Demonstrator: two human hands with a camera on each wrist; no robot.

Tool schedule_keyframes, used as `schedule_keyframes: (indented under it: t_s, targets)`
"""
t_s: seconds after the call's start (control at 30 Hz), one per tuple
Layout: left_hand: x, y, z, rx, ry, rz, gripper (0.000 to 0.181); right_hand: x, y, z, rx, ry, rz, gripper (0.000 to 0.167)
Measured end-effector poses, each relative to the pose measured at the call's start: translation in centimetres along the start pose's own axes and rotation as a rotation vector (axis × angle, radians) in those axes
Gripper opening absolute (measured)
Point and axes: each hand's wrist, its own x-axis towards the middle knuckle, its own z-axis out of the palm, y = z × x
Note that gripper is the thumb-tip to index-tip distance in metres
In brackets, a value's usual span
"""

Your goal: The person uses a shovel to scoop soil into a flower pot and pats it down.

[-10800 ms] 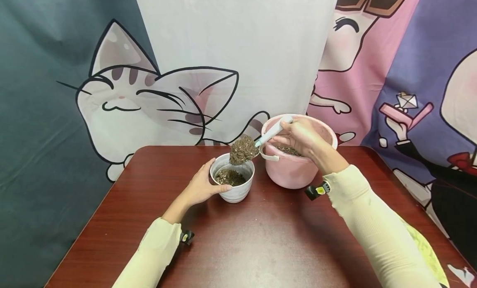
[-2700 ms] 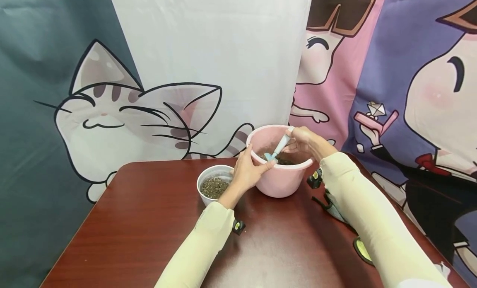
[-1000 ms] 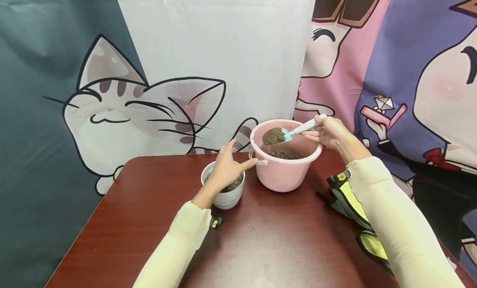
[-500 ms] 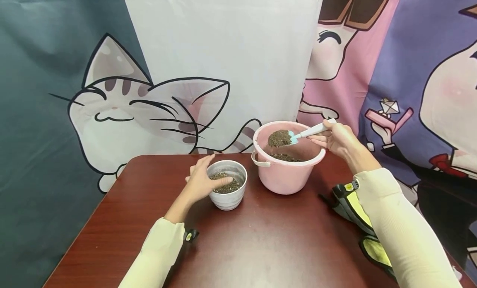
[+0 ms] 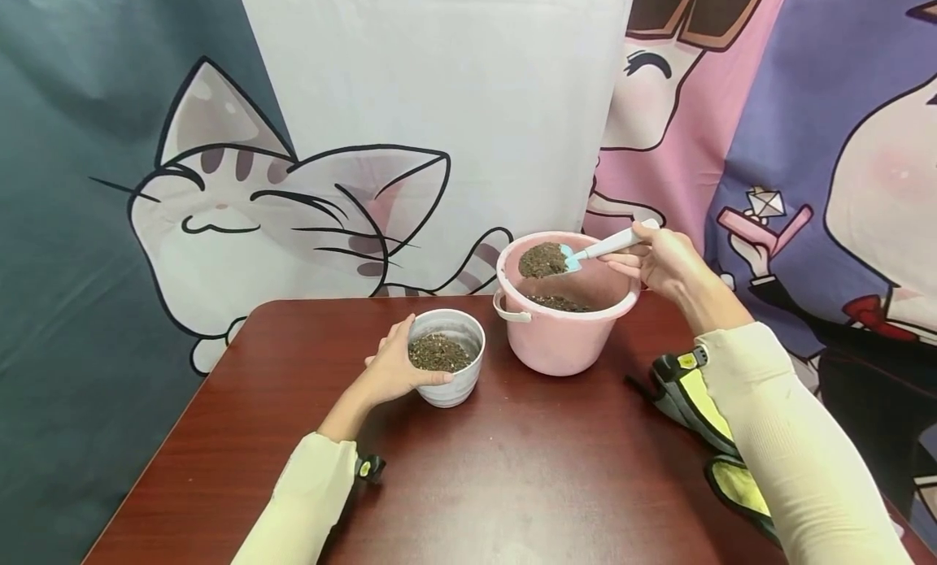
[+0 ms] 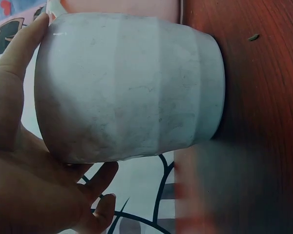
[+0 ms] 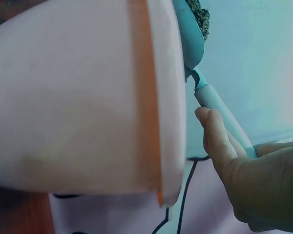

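Observation:
My left hand (image 5: 391,368) holds the white plant pot (image 5: 455,386) by its left side. In the left wrist view the thumb lies at the pot's rim, while the fingers (image 6: 103,181) curve round the other side. Dark soil (image 5: 437,354) covers the inside of the pot. My right hand (image 5: 669,264) grips a small trowel (image 5: 611,244) by its white handle, above the rim of the pink bucket (image 5: 560,349). A heap of soil (image 5: 543,260) sits on the trowel's light blue blade, over the bucket. More soil (image 5: 560,303) is visible down in the bucket.
Everything stands on a reddish-brown table (image 5: 498,484). A grey and yellow-green item with black edging (image 5: 688,398) lies under the right forearm, partly hidden. A cartoon-printed cloth (image 5: 454,77) hangs behind the table. The bucket's white handle (image 5: 512,311) hangs down on its left.
My left hand has come away from the bucket and moved left and down, over the pot, to its left side. Soil on the trowel has been lifted out of the bucket's bottom.

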Motion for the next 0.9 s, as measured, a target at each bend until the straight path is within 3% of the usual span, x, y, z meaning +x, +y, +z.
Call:
schedule_keyframes:
  t_s: [0.33, 0.7, 0.9]
  targets:
    - [0.0, -0.1, 0.0, -0.006, -0.005, -0.011, 0.124, -0.6, 1.0, 4.0, 0.005, -0.024, 0.010, 0.022]
    - [0.0, -0.1, 0.1, 0.008, 0.002, -0.020, 0.125, -0.1, 3.5, 7.7, -0.114, 0.001, 0.061, 0.023]
    - [0.0, 0.0, 0.1, 0.001, 0.007, -0.019, 0.122, 0.1, 5.0, 8.9, -0.240, -0.058, 0.029, 0.024]
